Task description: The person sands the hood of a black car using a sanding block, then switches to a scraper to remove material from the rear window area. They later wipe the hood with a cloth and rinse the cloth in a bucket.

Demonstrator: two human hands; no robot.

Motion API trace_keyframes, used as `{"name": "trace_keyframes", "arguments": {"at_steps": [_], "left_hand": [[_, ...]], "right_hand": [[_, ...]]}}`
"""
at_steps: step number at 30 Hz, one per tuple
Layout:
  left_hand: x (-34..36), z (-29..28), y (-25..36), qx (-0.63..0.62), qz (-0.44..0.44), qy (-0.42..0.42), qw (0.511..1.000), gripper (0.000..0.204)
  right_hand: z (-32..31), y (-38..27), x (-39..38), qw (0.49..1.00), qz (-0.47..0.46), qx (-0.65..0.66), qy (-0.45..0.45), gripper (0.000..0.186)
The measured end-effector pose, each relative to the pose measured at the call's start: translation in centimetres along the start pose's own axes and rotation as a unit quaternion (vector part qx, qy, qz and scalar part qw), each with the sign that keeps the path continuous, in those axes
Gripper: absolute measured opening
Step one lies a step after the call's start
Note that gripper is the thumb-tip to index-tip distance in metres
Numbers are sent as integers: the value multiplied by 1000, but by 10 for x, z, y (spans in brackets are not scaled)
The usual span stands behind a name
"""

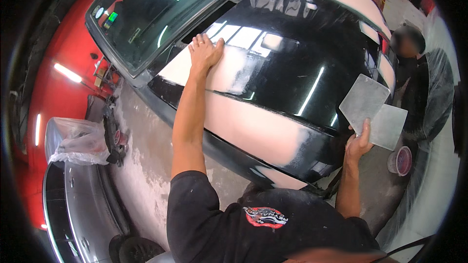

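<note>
My left hand [205,52] lies flat with fingers stretched out on a pale pink patch [229,70] of the black car hood [285,63], close to the windshield end. The patch fades into the glossy black with a hazy edge. At the right, my right hand [358,145] grips two thin, stiff-looking grey sheets [365,96], fanned apart with the thumb on top. They are held up beside the front corner of the car, off the hood. Whether they are sandpaper or plates, I cannot tell. Below the hood seam, the fender [251,125] carries another pale pink patch.
The car's windshield [146,24] rises at upper left. A small tub [400,160] stands on the floor at right. At lower left are a grey car door [90,199] and crumpled clear plastic [80,141]. Another person [408,41] is at upper right, beside plastic sheeting.
</note>
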State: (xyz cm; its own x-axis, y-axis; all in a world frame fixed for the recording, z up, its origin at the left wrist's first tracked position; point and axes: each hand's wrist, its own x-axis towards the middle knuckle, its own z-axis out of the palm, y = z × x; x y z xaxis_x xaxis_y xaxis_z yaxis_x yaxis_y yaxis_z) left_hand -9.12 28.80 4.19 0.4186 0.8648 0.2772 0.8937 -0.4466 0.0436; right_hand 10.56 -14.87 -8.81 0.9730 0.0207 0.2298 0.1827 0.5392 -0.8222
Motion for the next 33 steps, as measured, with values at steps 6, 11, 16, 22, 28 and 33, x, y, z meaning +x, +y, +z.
{"name": "trace_keyframes", "arguments": {"at_steps": [6, 11, 16, 22, 28, 33], "left_hand": [[-44, -6, -1, -11, 157, -10, 988, 81], [-98, -6, 8, -23, 189, 16, 982, 84], [-146, -14, 12, -24, 220, 25, 975, 85], [-219, -28, 20, -46, 235, -3, 971, 88], [-276, -37, 14, -67, 264, -29, 962, 78], [-283, -38, -19, -20, 180, 54, 982, 74]], "right_hand": [[-6, 10, 2, 1000, -20, 11, -2, 28], [-10, 15, 6, 1000, -11, 2, -18, 33], [-8, 13, 7, 1000, -10, 1, -8, 33], [-7, 9, 7, 1000, -7, -7, -16, 34], [-9, 8, 7, 1000, 6, -18, -19, 32], [-6, 6, 8, 999, -16, -23, -35, 31]]}}
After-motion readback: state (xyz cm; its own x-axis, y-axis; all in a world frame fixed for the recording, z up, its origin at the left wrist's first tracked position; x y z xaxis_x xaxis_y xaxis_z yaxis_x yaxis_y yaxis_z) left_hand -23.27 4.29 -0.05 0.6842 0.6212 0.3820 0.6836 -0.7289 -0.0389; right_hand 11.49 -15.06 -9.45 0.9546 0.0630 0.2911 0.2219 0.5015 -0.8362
